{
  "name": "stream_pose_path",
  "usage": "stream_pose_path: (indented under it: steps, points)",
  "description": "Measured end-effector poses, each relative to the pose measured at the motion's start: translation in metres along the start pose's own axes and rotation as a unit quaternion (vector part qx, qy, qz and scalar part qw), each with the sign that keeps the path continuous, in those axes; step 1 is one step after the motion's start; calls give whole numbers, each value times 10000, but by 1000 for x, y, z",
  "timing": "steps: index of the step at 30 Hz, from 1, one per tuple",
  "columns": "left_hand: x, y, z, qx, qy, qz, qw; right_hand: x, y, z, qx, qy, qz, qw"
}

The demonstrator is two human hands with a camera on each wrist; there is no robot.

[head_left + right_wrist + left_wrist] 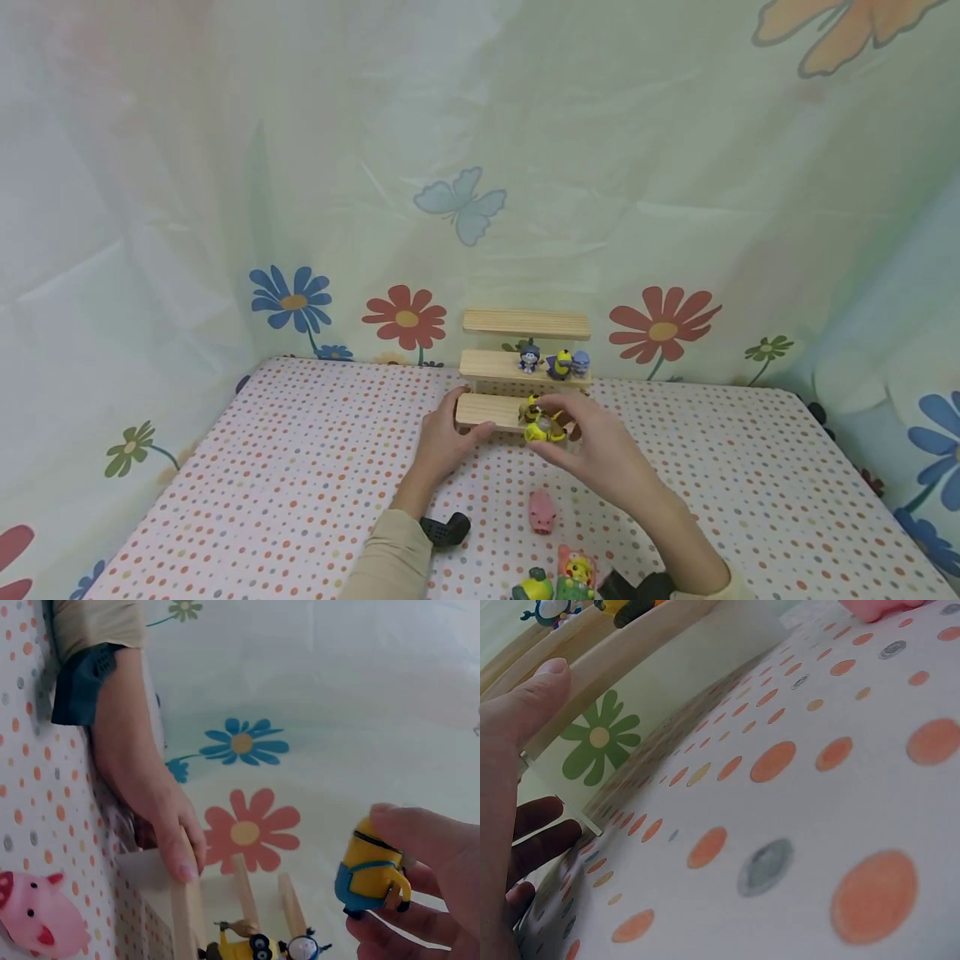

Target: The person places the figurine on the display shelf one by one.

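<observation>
A pale wooden three-step shelf (495,365) stands at the back of the dotted table. My left hand (467,427) grips the left end of its bottom step, thumb (538,696) on top and fingers (544,825) below. My right hand (567,427) pinches a yellow minion figure (543,427) just over the right part of the bottom step; the right wrist view shows the minion (369,876) upright between thumb and fingers. Three small figures (558,363) stand on the middle step. The top step is bare.
A pink pig figure (542,511) lies on the dotted cloth (300,467) in front of the shelf. More small figures (573,575) sit at the near edge between my arms. A flowered curtain (405,208) hangs close behind the shelf and along both sides.
</observation>
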State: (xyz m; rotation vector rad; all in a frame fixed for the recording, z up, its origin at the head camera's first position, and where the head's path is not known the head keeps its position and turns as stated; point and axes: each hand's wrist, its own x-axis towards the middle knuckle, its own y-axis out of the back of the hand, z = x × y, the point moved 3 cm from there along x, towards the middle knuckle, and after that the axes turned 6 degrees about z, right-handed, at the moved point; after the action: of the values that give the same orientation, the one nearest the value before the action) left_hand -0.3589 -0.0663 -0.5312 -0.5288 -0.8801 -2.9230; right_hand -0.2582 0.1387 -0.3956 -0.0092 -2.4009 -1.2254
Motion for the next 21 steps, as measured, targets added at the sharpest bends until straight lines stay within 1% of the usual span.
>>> stream_pose_path:
  steps: [3,7,10,13,17,19,21]
  points:
    - [0,0,0,-27,-15,18,10000,2,5,7,426,-214,307,9984]
    - [0,0,-1,-68,30,-26,10000,4,7,14,793,-505,372,9949]
    - [0,-1,-2,-68,60,-55,9999,4,8,16,958,-535,409,9931]
    - [0,-1,-2,-69,81,-58,9999,5,8,19,983,-412,496,9931]
    - [0,-1,-2,-46,111,-53,9999,6,11,24,858,-277,682,9936]
    - [0,-1,-2,-32,126,-53,9999,7,13,27,788,-301,773,9934]
    - [0,-1,-2,-18,129,-53,9999,7,16,29,738,-443,820,9929]
